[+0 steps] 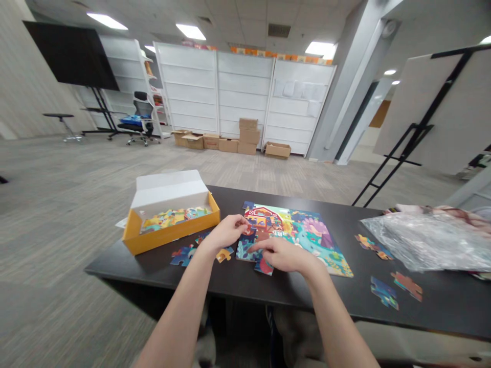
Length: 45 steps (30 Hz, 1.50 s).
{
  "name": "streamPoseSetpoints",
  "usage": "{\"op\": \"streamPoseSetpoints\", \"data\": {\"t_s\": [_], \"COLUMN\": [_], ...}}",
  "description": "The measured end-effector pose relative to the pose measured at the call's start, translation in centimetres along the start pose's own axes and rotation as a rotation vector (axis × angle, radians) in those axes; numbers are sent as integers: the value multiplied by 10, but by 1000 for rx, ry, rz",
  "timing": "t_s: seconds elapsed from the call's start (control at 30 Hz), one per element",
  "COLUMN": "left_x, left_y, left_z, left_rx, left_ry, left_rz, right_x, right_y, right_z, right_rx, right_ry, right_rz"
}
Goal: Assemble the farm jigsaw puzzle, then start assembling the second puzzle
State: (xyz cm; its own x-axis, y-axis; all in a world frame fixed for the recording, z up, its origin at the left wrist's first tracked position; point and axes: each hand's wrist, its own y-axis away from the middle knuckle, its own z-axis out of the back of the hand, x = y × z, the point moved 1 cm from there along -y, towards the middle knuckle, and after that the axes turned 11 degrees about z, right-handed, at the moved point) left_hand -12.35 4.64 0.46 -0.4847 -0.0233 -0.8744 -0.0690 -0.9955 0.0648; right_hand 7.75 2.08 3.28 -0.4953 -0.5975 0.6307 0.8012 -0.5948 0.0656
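A partly assembled jigsaw puzzle (297,235) with a cartoon red barn and bright animals lies on the black table (115,261). My left hand (225,233) rests with its fingertips at the puzzle's left edge. My right hand (282,255) lies over the lower left of the puzzle, its fingers pointing left onto the pieces there. Whether either hand grips a piece is hidden. Just below my left hand lie a blue jigsaw piece (183,255) and a yellow jigsaw piece (224,254). An open yellow box (171,225) holding more pieces stands to the left.
Loose puzzle pieces (384,293) lie at the table's right, beside a crumpled clear plastic bag (425,240) and patterned cloth (441,212). A black easel (418,128) stands behind. Cardboard boxes (230,140) and an office chair (140,120) stand far back.
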Motion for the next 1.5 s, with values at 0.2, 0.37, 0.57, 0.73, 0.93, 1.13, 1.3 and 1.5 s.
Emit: {"op": "streamPoseSetpoints", "data": {"t_s": [0.2,0.37,0.57,0.73,0.93,1.13,1.3,1.5], "left_x": [1,6,8,3,5,4,3,4], "left_y": [7,4,-1,7,8,1,0,0], "left_z": [2,-1,-4,0,0,-6,-8,-13], "left_rx": [36,-25,-40,68,27,-121,-190,-195], "left_ry": [-77,-111,-40,33,1,-90,-195,-313], "left_rz": [-99,-83,-80,-153,-115,-32,55,42], "right_x": [0,-1,-5,-3,-3,-3,-3,-2], "right_y": [0,0,0,0,-1,-1,-1,0], "right_z": [1,1,-1,0,1,1,0,2], "right_rx": [8,8,12,10,32,40,35,48], "right_ry": [-2,-6,14,30,24,12,14,40], "right_rz": [-15,-19,-17,-15,-39,-36,-27,-31]}}
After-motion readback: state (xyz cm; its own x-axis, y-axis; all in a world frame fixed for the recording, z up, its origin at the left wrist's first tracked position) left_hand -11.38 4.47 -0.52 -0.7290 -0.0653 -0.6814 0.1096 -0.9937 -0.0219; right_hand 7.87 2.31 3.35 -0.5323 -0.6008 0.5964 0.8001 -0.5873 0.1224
